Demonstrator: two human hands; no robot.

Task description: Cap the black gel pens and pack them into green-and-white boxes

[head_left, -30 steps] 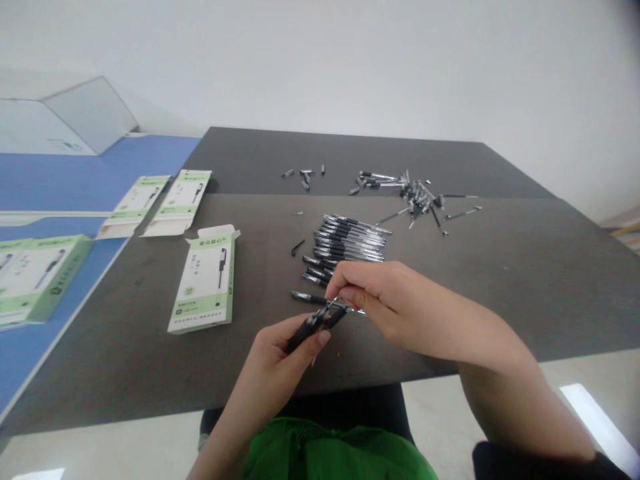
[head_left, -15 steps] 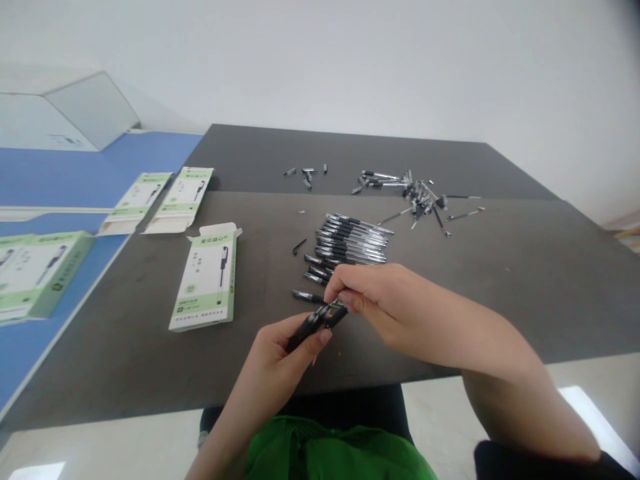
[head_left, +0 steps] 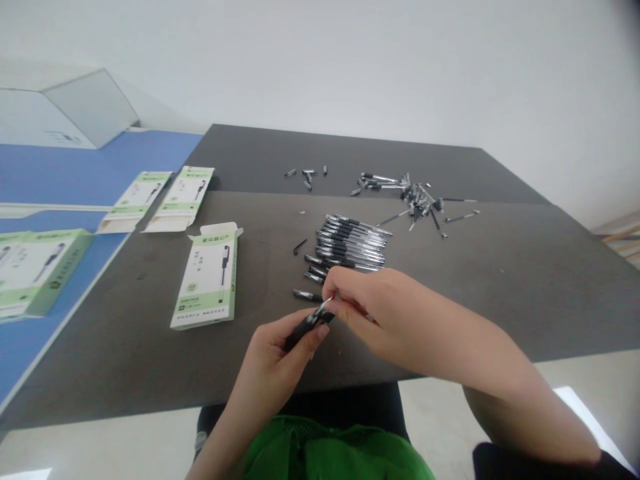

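Observation:
My left hand (head_left: 283, 353) is closed around black gel pens (head_left: 306, 327), their ends sticking out past the thumb toward the right; how many is hard to tell. Against those ends, the fingers of my right hand (head_left: 357, 300) are pinched together. A thin pale bit shows at its fingertips, but the fingers cover most of what they grip. Just beyond both hands, a row of capped black gel pens (head_left: 353, 241) lies on the dark table, the nearest ones partly hidden by my right hand. One separate pen (head_left: 306, 295) lies close to my right fingertips.
Loose pen parts and refills are heaped (head_left: 423, 200) at the back right. Several small caps (head_left: 307, 177) lie farther back. A small black clip-like piece (head_left: 299, 247) is left of the row. An open green-white pen box (head_left: 207, 277) stands left, with more boxes (head_left: 180, 199) behind.
My right fingers have shifted slightly left and closed in on the pen ends. The dark piece that stuck out below them is now mostly hidden. My left hand keeps its hold.

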